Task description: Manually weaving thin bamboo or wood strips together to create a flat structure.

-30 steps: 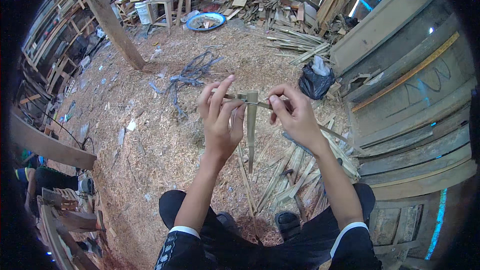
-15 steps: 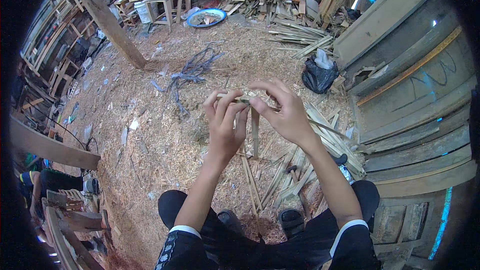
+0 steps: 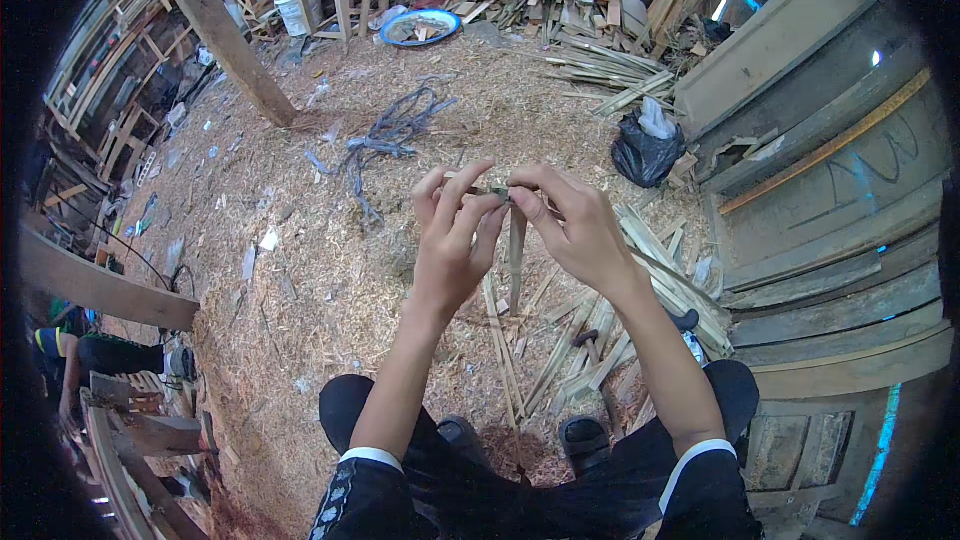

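In front of me, I hold two thin wooden strips that meet near my fingertips. One wooden strip (image 3: 517,255) hangs down below the meeting point, and the other runs sideways, mostly hidden by my fingers. My left hand (image 3: 455,245) grips the sideways strip between thumb and fingers, with some fingers raised and curled. At the corner where the strips meet, my right hand (image 3: 575,225) pinches with thumb and forefinger. A small dark spot shows at that corner, too small to make out.
Loose wooden strips (image 3: 600,345) lie near my feet, with a hammer-like tool (image 3: 587,338) among them. A black plastic bag (image 3: 645,152) sits by the plank wall (image 3: 830,270). Beyond are tangled grey strips (image 3: 385,145), a blue-rimmed basin (image 3: 420,28) and a post (image 3: 220,35). Another person (image 3: 75,365) is at left.
My right thumb and forefinger have closed in on the corner of the strips. The hanging strip has shifted slightly to the right. The whole view has moved a little.
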{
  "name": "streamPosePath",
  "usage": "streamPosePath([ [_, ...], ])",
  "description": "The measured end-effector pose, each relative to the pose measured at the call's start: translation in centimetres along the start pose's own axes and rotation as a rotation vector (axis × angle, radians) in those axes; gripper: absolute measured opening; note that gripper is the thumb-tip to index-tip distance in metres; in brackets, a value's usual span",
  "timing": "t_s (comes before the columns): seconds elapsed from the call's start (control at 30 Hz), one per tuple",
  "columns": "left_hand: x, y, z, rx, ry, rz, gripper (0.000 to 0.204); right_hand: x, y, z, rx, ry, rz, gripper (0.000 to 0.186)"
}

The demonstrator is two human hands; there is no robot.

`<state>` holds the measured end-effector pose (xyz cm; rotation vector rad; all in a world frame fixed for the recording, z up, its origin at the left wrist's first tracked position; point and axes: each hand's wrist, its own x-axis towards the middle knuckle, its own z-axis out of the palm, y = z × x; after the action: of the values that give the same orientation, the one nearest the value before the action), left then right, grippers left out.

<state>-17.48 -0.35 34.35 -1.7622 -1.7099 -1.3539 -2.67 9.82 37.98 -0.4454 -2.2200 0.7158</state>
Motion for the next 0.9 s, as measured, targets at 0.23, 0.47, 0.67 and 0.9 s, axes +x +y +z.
streamPosePath([
  [0.23,0.0,-0.2,0.4,0.005,0.001,-0.012,0.021,-0.2,1.0,-0.5,-0.138,0.034,-0.162,0.023],
  [0.47,0.0,-0.2,0.3,0.001,0.002,-0.017,0.019,-0.8,1.5,-0.6,-0.303,0.003,-0.167,0.040],
  [0.67,-0.2,0.3,0.7,-0.012,0.022,-0.020,0.019,-1.1,1.5,-0.4,-0.244,0.013,-0.079,0.041],
  [0.9,0.0,0.6,0.3,-0.031,0.032,-0.039,0.018,-0.6,0.2,-0.9,-0.248,-0.021,0.009,0.033],
])
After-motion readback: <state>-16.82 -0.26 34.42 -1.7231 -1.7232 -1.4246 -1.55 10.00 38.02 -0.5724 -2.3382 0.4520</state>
